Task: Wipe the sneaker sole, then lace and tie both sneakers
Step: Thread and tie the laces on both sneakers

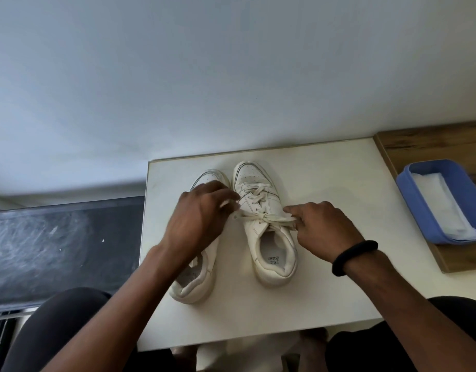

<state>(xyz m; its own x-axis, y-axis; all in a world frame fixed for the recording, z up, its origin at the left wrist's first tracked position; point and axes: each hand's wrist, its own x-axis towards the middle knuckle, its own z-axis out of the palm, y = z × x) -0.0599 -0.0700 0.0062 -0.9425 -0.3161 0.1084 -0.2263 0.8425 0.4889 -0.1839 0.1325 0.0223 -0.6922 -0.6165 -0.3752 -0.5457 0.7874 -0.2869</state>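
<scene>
Left hand [202,216] and right hand [322,229] each pinch one end of the lace [279,218], fingers curled, drawing it out sideways from a first knot over the tongue of the laced sneaker [271,245]. That sneaker lies mid-frame on the white table [325,291], long axis running away from the person, toe toward the top. The knot sits between the hands, about equally near both. Other sneaker [193,285] lies just to its left, parallel, partly under the left wrist; lacing not readable. Blue tray [433,165] at right edge holds folded white wipes [441,208]. Likely next: bow loops.
</scene>
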